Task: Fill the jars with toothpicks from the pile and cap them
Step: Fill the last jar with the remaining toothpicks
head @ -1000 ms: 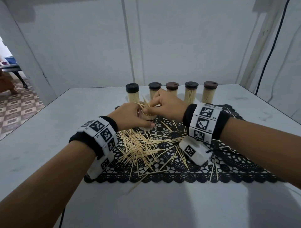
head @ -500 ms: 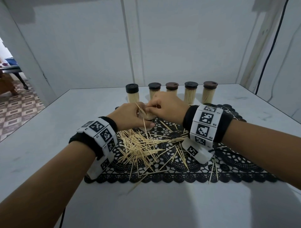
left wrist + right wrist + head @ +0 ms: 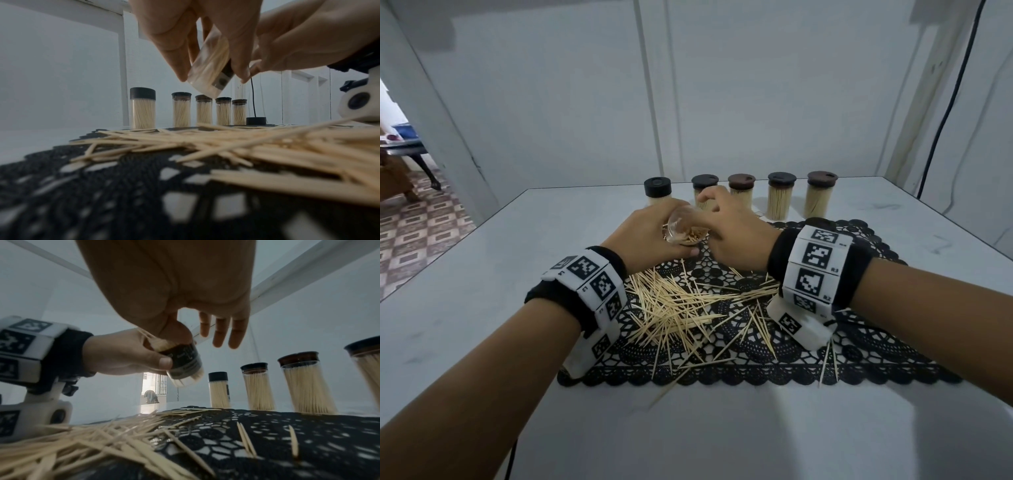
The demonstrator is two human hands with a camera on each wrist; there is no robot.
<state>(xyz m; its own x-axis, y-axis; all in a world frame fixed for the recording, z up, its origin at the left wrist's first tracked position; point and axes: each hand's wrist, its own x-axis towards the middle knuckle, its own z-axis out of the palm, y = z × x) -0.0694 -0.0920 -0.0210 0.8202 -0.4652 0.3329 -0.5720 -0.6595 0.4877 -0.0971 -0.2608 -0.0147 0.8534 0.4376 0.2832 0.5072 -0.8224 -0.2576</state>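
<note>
My left hand (image 3: 654, 236) grips a clear jar (image 3: 685, 233), lifted off the mat and tilted with its mouth toward me; toothpick ends show inside. In the left wrist view the jar (image 3: 211, 65) hangs slanted between my fingers. My right hand (image 3: 732, 229) is beside it, thumb at the jar's mouth (image 3: 174, 331) against the toothpick ends, other fingers (image 3: 220, 332) extended and holding nothing. The toothpick pile (image 3: 674, 308) lies below my wrists on the black lace mat (image 3: 859, 342). A loose black cap (image 3: 256, 121) sits at the mat's far edge, hidden in the head view.
Several capped, full jars (image 3: 780, 195) stand in a row behind the mat on the grey table (image 3: 482, 308). Stray toothpicks (image 3: 825, 359) lie at the mat's near right. A black cable (image 3: 941, 120) hangs at the right wall; a doorway opens at far left.
My left hand has lifted and tipped the jar toward me. The toothpicks that stuck out of its mouth under my right fingers now sit down inside it.
</note>
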